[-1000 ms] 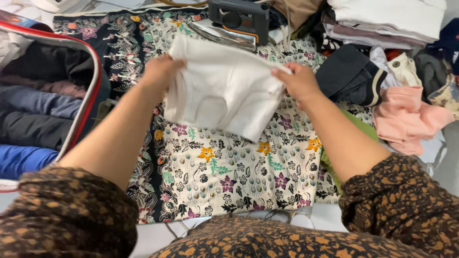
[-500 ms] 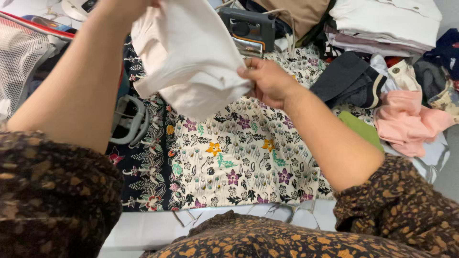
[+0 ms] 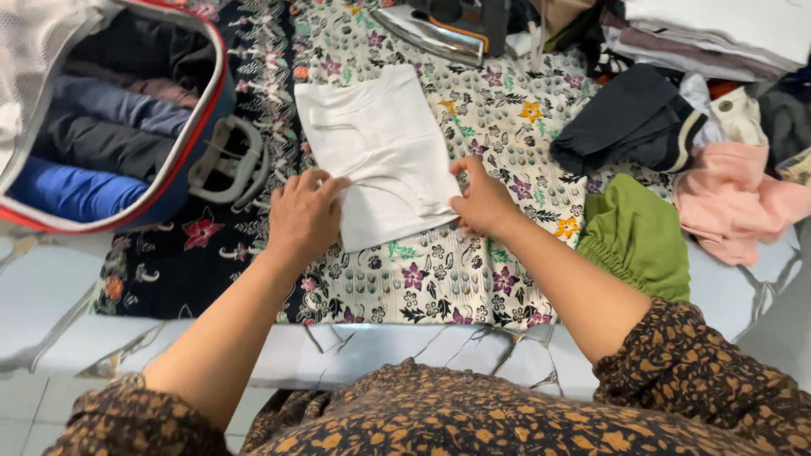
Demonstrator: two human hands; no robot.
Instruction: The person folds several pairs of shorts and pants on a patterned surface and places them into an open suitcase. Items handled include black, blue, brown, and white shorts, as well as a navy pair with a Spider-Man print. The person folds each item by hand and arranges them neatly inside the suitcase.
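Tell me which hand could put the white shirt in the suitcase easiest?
Probably the left hand. It rests on the white shirt's near-left edge, on the same side as the open suitcase. The right hand pins the shirt's right corner, farther from the suitcase.

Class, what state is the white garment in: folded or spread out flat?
Folded. The white garment lies as a compact rectangle with doubled layers on the floral cloth, the left hand and right hand pressing its near edge.
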